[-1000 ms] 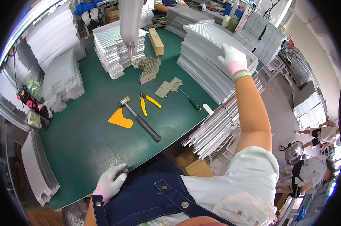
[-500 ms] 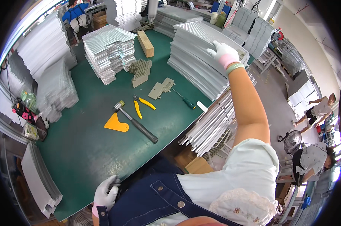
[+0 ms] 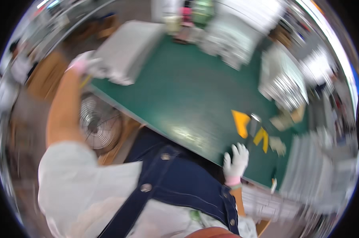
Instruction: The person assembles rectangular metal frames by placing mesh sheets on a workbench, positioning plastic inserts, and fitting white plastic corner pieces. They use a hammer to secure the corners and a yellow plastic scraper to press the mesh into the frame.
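While my left hand (image 3: 81, 63) reached out to the near corner of a grey stack of sheets (image 3: 126, 51), motion blur hid whether its fingers pinched or only touched. Judged risk: a pull at one corner could skew the stack or slide its top sheets off the green table (image 3: 179, 95) edge. Right hand (image 3: 236, 158) lay flat, fingers spread, on the table edge; yellow scraper (image 3: 240, 122) and yellow-handled pliers (image 3: 262, 139) just beyond its fingertips.
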`<state>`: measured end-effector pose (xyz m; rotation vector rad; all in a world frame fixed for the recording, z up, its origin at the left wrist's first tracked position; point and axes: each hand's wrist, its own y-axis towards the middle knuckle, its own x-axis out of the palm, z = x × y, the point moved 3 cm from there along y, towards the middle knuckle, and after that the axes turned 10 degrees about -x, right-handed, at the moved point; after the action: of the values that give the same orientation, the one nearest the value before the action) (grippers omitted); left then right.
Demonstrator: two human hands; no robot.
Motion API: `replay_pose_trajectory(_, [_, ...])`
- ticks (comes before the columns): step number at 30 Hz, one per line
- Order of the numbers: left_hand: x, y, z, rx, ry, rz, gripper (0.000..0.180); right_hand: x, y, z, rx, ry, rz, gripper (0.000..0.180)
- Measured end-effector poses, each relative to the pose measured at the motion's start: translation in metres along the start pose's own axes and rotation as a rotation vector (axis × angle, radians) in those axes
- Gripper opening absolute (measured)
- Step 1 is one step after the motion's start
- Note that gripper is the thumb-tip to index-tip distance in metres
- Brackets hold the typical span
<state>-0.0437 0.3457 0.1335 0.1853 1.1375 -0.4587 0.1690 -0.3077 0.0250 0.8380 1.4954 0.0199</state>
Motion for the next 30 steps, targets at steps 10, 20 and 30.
replay_pose_trajectory(10, [-0.004, 0.008, -0.013, -0.066, 0.399, -0.015, 0.082, 0.026, 0.008, -0.007, -0.031, -0.032, -0.124, 0.044])
replay_pose_trajectory(20, [-0.069, -0.001, 0.038, -0.096, 0.402, -0.251, 0.056, 0.025, 0.036, -0.002, 0.033, -0.115, -0.137, 0.051])
replay_pose_trajectory(30, [-0.026, -0.107, 0.084, 0.16, -0.459, -0.016, 0.05, 0.045, 0.074, 0.046, 0.142, -0.387, -0.402, 0.057])
